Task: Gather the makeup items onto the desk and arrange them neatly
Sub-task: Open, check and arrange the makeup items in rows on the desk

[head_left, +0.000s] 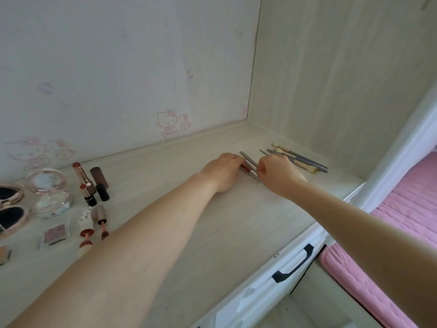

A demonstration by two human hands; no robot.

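I see soft, even daylight with a pale, washed-out tone. Shadows under the forearms on the desk (236, 221) are faint. Wide-angle distortion bends the frame edges. The compacts (45, 181) at far left appear slightly blurred.

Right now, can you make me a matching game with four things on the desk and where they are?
Things:
1. makeup brushes
2. grey pencils
3. open lipsticks
4. drawer handle

Places:
A. between the left hand and right hand
B. on the desk's front, below the top
C. far right of the desk, near the side panel
D. left side, beside the round compacts

Pairs: 1-C, 2-A, 3-D, 4-B
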